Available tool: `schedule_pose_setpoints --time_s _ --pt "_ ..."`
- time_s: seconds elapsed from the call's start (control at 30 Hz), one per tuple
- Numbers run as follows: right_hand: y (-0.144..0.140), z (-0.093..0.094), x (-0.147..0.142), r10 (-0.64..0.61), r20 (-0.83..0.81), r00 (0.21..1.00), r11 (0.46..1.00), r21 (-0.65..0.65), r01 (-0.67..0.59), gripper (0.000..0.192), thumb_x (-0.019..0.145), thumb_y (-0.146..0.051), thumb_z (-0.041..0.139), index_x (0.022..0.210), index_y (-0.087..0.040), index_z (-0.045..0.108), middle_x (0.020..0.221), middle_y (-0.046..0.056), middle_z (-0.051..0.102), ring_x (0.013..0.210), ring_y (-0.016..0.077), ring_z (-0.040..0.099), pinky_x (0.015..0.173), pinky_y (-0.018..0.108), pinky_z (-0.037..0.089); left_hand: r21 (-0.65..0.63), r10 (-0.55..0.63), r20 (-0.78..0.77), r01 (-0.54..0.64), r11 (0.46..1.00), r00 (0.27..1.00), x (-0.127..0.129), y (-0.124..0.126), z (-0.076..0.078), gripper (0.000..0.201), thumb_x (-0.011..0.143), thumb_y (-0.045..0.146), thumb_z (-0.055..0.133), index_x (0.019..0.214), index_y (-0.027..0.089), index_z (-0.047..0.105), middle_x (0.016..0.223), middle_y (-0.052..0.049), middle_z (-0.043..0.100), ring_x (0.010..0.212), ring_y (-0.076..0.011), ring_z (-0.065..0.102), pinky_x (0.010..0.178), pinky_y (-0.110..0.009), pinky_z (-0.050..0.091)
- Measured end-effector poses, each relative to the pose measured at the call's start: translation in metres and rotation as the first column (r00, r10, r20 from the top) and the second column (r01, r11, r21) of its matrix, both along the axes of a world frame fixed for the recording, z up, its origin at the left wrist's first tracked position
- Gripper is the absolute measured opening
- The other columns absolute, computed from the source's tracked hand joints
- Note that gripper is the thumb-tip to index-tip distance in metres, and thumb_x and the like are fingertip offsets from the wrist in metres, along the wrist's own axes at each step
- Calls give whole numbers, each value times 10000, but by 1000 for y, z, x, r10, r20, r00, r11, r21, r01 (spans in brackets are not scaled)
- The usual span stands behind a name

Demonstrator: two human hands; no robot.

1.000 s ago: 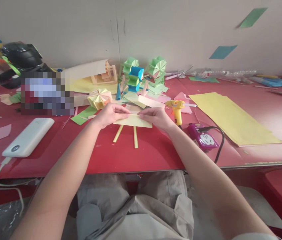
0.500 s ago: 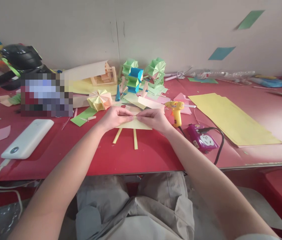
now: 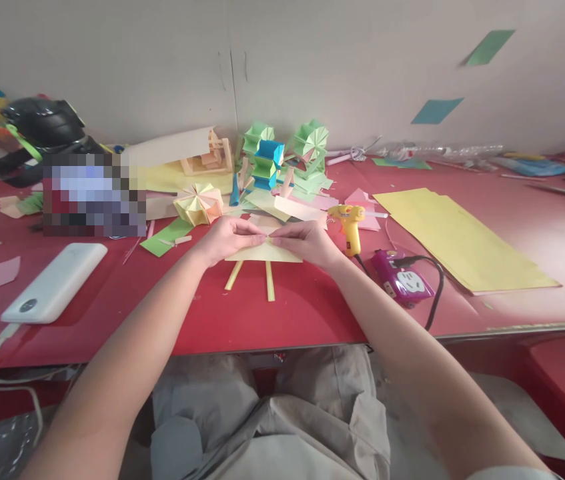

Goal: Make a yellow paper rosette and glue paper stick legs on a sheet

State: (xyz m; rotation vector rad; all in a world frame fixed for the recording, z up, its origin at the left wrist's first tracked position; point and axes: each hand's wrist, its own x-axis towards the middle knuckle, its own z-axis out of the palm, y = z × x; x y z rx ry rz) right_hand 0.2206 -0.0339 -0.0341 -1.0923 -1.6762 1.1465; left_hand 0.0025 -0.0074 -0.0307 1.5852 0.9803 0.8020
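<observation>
A pale yellow sheet of paper [image 3: 265,253] is held at its far edge between my two hands, whose fingertips nearly meet at its middle. My left hand [image 3: 229,241] pinches the paper from the left, thumb toward me. From the right, my right hand [image 3: 308,244] pinches it in the same way. Fingers hide most of the far edge, so its fold cannot be made out. Two narrow yellow paper strips [image 3: 270,283] stick out toward me from under the sheet. Just beyond my left hand sits a folded cream and peach paper wheel [image 3: 199,204].
A yellow hot glue gun [image 3: 350,227] and a purple power strip [image 3: 402,277] with a black cord lie to the right, near yellow sheets [image 3: 457,237]. Green and blue paper wheels [image 3: 268,163] stand at the back. A white power bank [image 3: 55,283] lies left.
The view has shifted slightly. Both hands keep their pinch on the yellow paper at nearly the same place, and nothing else has visibly moved.
</observation>
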Motion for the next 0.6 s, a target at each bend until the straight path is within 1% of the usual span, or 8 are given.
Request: schedule_pose_setpoints --time_s 0.1,0.2,0.37,0.43,0.6 --pt "1 -1 0 7 -3 1000 1000 -4 -7 383 703 -502 790 881 -163 803 778 59 729 616 122 535 526 273 383 -17 -1 5 1 1000 1000 0 0 0 312 645 413 882 859 200 804 903 -77 789 915 -225 720 928 -393 541" --pt "1 -2 0 13 -8 1000 1000 -7 -13 361 702 -489 788 871 -171 800 807 64 740 661 144 586 554 279 427 -16 -12 2 12 1000 1000 0 1 -1 314 645 413 881 861 200 802 930 -79 788 946 -229 717 960 -404 527" --pt "1 -4 -1 12 -23 1000 1000 15 -11 318 694 -469 790 822 -178 795 851 71 758 755 186 657 647 302 494 -18 -49 -64 48 999 997 -2 2 -3 356 661 444 868 921 209 805 1001 -88 783 1009 -245 702 977 -420 515" --pt "0 -4 -2 10 -18 1000 1000 15 -10 317 696 -470 789 826 -181 797 857 71 761 760 191 660 639 302 492 -15 -55 -84 54 998 995 -3 2 -3 362 659 452 868 925 215 806 1003 -86 784 1009 -247 702 967 -413 520" --pt "-1 -2 0 3 6 1000 1000 -29 -3 351 708 -487 789 876 -179 803 828 69 759 694 168 632 568 279 437 -10 -45 -115 44 999 992 -5 2 -1 353 670 469 859 914 220 807 959 -77 791 964 -246 713 894 -371 547"
